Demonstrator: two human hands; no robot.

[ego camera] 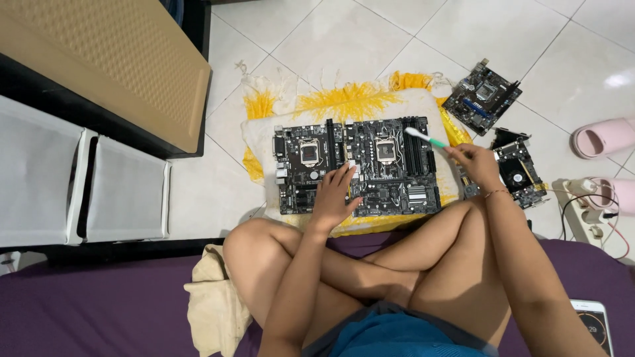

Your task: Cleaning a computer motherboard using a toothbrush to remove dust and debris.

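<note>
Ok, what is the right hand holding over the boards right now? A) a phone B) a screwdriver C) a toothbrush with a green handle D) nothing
C: the right hand grips a toothbrush with a green handle, its white bristled head over the right-hand motherboard, while the left hand rests flat on the boards.

Two black circuit boards [357, 165]: lay flat, side by side and touching, on a white-and-yellow cloth, the left hand [336, 196] resting on them. Toothbrush [426, 138]: green handle, white bristles, pinched in the right hand [476, 162], head over the right board's edge.
</note>
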